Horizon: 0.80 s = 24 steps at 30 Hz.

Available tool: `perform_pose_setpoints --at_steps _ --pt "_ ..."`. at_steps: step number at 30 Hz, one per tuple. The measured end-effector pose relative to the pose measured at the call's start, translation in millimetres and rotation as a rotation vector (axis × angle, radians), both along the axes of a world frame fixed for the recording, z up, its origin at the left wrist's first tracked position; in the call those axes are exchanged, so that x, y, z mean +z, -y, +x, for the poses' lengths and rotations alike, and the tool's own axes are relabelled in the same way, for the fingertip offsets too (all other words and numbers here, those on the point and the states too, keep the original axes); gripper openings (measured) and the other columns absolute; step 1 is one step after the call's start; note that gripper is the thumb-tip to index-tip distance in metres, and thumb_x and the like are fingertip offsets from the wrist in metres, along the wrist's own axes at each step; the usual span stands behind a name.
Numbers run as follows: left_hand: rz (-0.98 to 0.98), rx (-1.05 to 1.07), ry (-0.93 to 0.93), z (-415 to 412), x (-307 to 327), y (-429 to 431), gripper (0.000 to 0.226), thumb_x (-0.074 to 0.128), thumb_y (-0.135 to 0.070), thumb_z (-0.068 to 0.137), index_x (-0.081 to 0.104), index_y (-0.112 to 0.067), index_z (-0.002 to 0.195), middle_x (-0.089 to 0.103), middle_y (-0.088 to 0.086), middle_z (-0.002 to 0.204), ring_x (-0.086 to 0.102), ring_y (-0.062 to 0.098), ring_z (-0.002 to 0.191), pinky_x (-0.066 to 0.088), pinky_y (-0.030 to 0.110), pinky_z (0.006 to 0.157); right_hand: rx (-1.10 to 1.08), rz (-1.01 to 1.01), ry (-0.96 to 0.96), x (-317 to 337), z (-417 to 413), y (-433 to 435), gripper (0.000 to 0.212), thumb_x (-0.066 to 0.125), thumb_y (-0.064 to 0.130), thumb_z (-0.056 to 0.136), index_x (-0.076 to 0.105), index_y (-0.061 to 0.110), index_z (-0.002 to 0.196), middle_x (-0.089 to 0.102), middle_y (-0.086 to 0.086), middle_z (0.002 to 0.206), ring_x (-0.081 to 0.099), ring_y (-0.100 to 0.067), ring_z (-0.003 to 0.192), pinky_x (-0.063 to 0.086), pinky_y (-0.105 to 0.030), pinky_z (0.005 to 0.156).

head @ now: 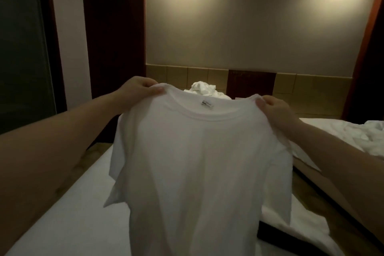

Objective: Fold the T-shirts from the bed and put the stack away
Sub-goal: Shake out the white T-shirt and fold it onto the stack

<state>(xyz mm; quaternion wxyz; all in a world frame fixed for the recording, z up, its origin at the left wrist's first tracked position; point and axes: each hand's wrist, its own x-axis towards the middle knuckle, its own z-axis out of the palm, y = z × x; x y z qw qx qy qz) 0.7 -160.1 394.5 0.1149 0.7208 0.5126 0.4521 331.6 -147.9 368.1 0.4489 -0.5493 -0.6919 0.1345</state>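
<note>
I hold a white T-shirt (199, 164) up in the air over the bed (68, 222), its neck label facing me and its body hanging down. My left hand (139, 89) pinches the left shoulder by the collar. My right hand (274, 108) pinches the right shoulder. Behind the shirt, a crumpled heap of white T-shirts (204, 89) lies farther up the bed. More white cloth (295, 228) lies on the bed at the lower right, partly hidden by the held shirt.
A second bed with rumpled white linen (372, 137) stands to the right, across a wooden strip (324, 181). A dark headboard panel (251, 82) and tan wall panelling sit behind. A dark doorway is at the left.
</note>
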Motion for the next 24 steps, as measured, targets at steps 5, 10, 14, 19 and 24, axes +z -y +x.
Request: perform_pose_setpoints --at_steps 5,10,14,19,24 --pt "-0.033 0.048 0.077 -1.7 -17.0 -24.8 0.027 0.055 -0.032 0.092 0.068 -0.009 0.087 0.059 0.006 0.085 0.056 0.018 0.080 0.045 0.030 0.075 0.074 -0.240 -0.405 -1.4 -13.4 -22.0 0.040 0.043 0.050 0.095 0.062 0.015 0.102 0.061 -0.004 0.095 0.059 -0.017 0.084 0.050 -0.029 0.076" --pt "-0.167 0.005 0.055 -9.0 -30.6 -43.6 0.030 0.058 -0.033 0.089 0.067 -0.005 0.097 0.062 0.010 0.091 0.059 0.019 0.082 0.049 0.029 0.072 0.162 -0.526 -0.559 -4.4 -2.5 -48.6 0.014 0.052 0.012 0.093 0.062 0.008 0.103 0.061 -0.012 0.108 0.060 -0.022 0.089 0.051 -0.033 0.075" --pt "-0.194 0.020 0.053 -25.0 -40.4 -52.7 0.023 0.059 -0.031 0.088 0.067 -0.012 0.096 0.062 0.006 0.092 0.060 0.020 0.086 0.049 0.028 0.069 0.273 -0.802 -0.321 -7.9 2.9 -59.4 0.031 0.050 0.011 0.095 0.052 0.008 0.126 0.060 -0.014 0.120 0.064 -0.024 0.099 0.057 -0.034 0.069" --pt "-0.115 0.080 0.090 -35.3 -46.5 -61.2 0.011 0.056 -0.029 0.090 0.064 -0.025 0.083 0.060 0.000 0.088 0.057 0.015 0.082 0.044 0.024 0.066 0.287 -0.684 -0.142 -5.9 -11.9 -67.7 0.032 0.056 0.022 0.091 0.061 0.008 0.120 0.062 -0.012 0.118 0.063 -0.023 0.100 0.058 -0.032 0.074" --pt "-0.131 0.066 0.051 -39.1 -47.4 -68.1 0.013 0.057 -0.028 0.090 0.067 -0.022 0.095 0.060 -0.001 0.090 0.057 0.014 0.084 0.046 0.023 0.068 0.100 -0.404 -0.007 -7.9 -31.2 -77.3 0.015 0.063 0.031 0.087 0.069 0.025 0.099 0.064 -0.002 0.106 0.061 -0.022 0.099 0.051 -0.039 0.091"
